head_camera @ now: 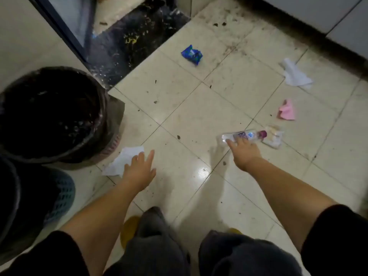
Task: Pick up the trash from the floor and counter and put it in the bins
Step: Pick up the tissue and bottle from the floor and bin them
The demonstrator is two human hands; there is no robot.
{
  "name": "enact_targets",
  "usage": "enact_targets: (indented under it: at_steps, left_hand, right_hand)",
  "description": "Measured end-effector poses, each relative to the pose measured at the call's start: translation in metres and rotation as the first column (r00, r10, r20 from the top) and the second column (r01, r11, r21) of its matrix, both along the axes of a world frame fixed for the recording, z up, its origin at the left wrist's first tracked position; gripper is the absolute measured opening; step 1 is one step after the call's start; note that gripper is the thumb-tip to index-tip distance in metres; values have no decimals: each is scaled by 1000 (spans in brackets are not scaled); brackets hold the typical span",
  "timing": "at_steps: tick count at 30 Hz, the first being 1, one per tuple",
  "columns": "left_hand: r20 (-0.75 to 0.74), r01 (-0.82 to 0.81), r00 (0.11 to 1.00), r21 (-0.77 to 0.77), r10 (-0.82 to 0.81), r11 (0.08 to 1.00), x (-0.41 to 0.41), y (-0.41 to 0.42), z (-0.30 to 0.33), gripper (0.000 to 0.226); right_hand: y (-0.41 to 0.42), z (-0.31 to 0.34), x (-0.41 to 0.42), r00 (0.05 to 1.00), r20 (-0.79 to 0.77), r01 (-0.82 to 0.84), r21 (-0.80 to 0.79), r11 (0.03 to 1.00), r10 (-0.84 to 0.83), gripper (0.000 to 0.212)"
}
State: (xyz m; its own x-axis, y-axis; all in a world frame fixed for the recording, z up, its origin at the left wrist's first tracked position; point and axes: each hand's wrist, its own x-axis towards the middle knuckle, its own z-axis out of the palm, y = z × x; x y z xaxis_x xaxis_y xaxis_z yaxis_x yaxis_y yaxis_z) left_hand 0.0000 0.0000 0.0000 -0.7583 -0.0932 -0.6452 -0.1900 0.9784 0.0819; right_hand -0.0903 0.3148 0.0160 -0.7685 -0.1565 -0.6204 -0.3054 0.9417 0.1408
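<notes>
Black short sleeves (336, 236), bare forearms, dark grey trousers (239, 255), yellow slippers (129, 230)

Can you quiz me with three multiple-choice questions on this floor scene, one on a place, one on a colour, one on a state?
1. Where does the white paper lie?
A. beside the black-lined bin
B. inside it
C. on a counter

2. What colour is the wrapper farthest from the person?
A. red
B. blue
C. yellow

3. How is the plastic bottle?
A. upright
B. lying on its side
C. lifted off the floor

Answers: 1 A, it rests on tiles next to the bin. 2 B, its foil shows blue. 3 B, it lies flat under the right hand.
</notes>
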Motion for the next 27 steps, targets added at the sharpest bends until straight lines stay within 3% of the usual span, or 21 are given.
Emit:
enact_targets:
  at_steps: [4,7,9,16,18,21,23,27]
  left_hand:
    - [-23,-221,975,-54,220,974,-7,-28,-84,69]
    - [55,-375,925,-29,376,927,-11,-42,-129,80]
    - [36,-396,917,-36,397,918,-15,-49,-140,72]
    - [-118,-317,944,-74,308,945,-10,-61,-141,36]
    - [-87,-321,945,-54,316,945,-13,-59,-138,31]
    - [-11,-506,862,-1,506,862,-20,-54,-130,37]
    - [-12,-521,852,83,524,849,-24,-45,-117,27]
    - [-110,-396,889,307,445,866,-39,-12,-56,17]
  right_hand:
    - [4,-66,-35,992,-88,-82,96,992,91,89]
    - [-3,-94,-55,989,-47,-130,173,976,140,91]
    - [-11,-97,-62,990,-32,-130,195,972,138,93]
    - [-13,-110,-67,989,-72,-116,149,982,127,77]
    - [-12,-112,-68,987,-72,-132,128,983,142,72]
    - [-18,-110,-72,981,-77,-173,96,980,180,74]
    - [-32,-103,-77,974,-94,-198,81,977,206,74]
    - [-80,-66,-95,947,-160,-280,9,960,278,71]
